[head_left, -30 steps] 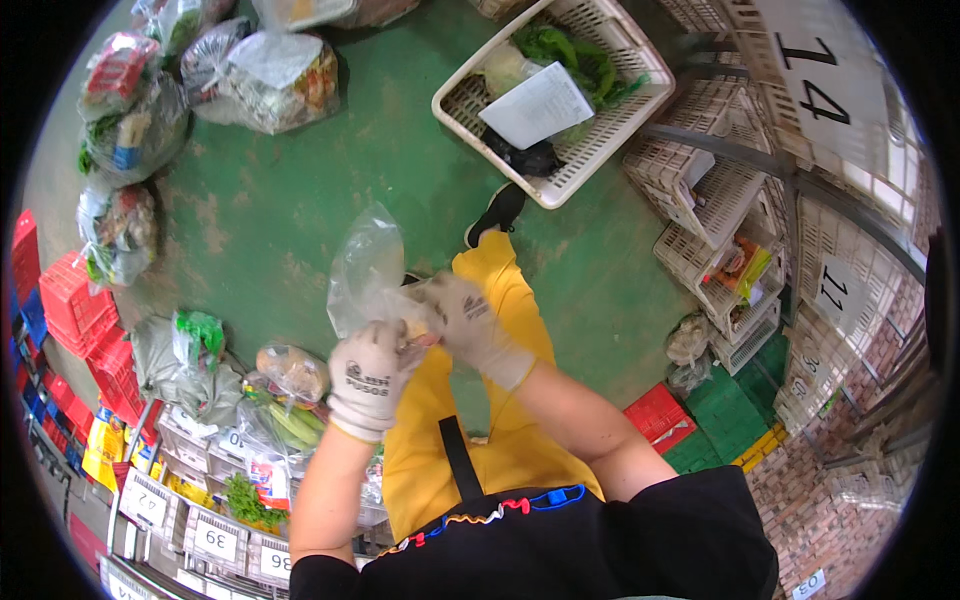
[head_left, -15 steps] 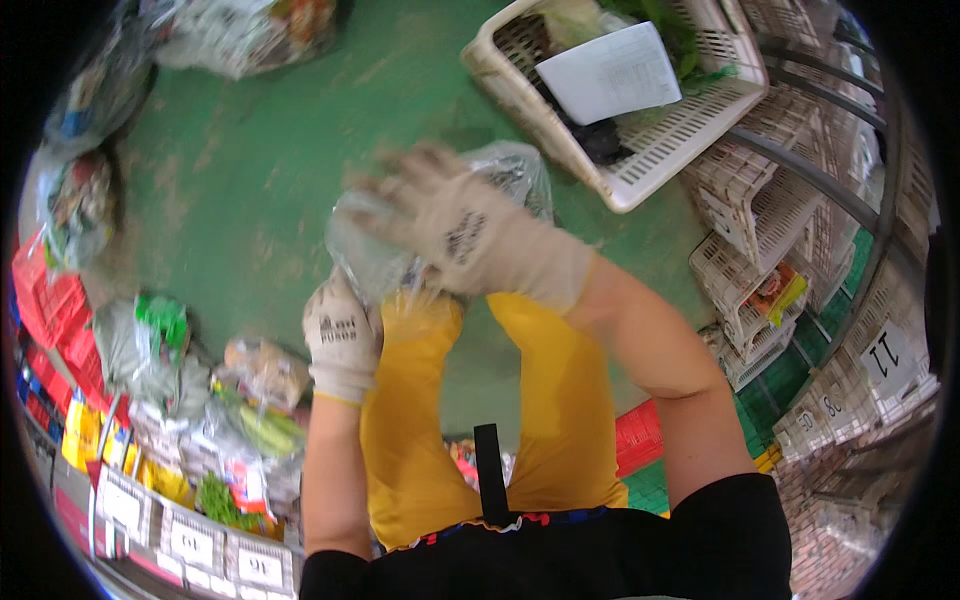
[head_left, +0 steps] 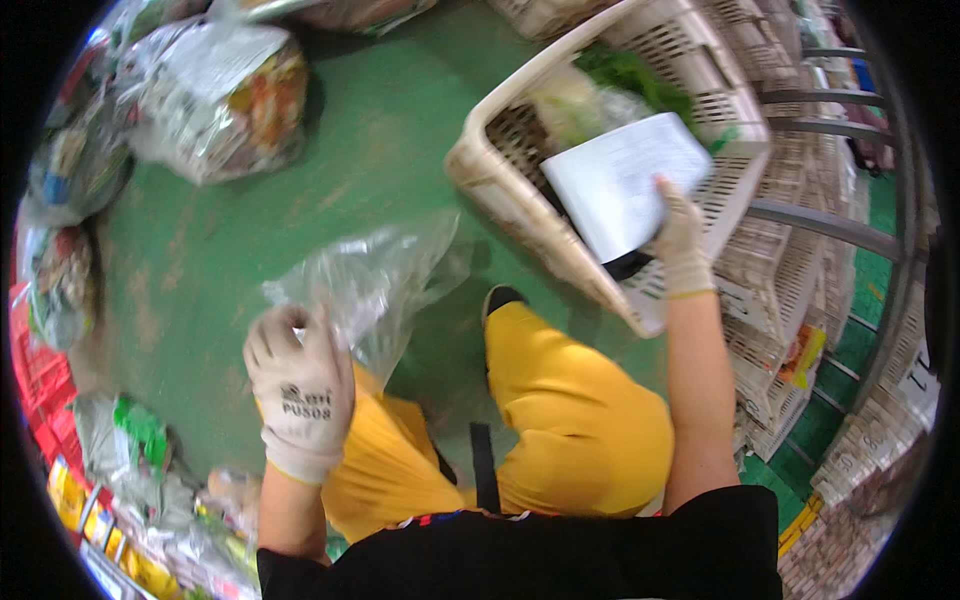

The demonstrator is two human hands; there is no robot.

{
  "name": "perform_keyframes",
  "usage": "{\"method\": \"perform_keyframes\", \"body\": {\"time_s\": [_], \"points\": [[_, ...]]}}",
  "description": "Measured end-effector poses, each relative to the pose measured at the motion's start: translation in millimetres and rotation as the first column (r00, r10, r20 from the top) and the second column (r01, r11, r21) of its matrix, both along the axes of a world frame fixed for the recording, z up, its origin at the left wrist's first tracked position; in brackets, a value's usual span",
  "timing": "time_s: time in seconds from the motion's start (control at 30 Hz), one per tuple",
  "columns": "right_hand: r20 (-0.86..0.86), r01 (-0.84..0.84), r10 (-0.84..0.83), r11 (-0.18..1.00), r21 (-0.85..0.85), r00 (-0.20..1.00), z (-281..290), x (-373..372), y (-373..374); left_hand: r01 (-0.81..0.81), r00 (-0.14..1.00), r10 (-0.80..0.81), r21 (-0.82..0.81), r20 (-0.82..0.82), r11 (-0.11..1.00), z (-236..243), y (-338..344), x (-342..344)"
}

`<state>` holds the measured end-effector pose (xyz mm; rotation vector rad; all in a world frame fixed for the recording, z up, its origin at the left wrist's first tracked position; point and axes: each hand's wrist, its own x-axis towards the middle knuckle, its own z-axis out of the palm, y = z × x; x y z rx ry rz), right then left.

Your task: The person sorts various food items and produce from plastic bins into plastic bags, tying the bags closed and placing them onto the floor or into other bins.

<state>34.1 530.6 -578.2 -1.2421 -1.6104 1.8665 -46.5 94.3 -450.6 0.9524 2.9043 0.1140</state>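
Near on the left, the gloved left hand point(head_left: 300, 390) pinches a clear plastic bag point(head_left: 380, 285) over the green floor point(head_left: 200, 270). Farther right, the gloved right hand point(head_left: 682, 240) has let go of that bag and now grips a white sheet of paper point(head_left: 615, 180) in the white slatted basket point(head_left: 548, 230), by green leaves point(head_left: 645, 85). The hands, close together before, are well apart. Far left sits a full see-through bag point(head_left: 200, 115)

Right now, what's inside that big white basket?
Leafy greens, something pale and something black, partly behind white paper held by the right hand. What the paper covers can't be seen.
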Motion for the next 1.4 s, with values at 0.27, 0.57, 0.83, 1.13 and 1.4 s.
{"method": "perform_keyframes", "body": {"time_s": [0.27, 0.57, 0.83, 1.13, 1.4], "points": [[-0.354, -0.178, 0.049, 0.922, -0.343, 0.934, 117, 22, -78, -0.822, 0.417, -0.011, 0.383, 0.909, 0.422, 40, -36, -28], [-0.337, -0.787, 0.716, 0.506, -0.353, 0.612, 156, -23, -177, -0.934, 0.035, -0.733, 0.282, 0.68, 0.217, 5, 5, 21], [0.864, -0.853, 0.014, 0.165, 0.494, 0.503, 53, -58, -11, -0.971, 0.18, -0.27, 0.214, 0.946, 0.105, 1, 6, 52], [-0.289, -0.281, 0.261, 0.959, -0.028, 0.921, 146, 28, 45, -0.952, 0.226, -0.972, 0.225, 0.06, -0.207, -20, -59, 43], [0.326, -0.805, 0.945, -0.204, 0.557, -0.014, 115, -35, -195, -0.872, 0.014, -0.909, 0.44, -0.416, -0.215, 22, -39, 25]]}}
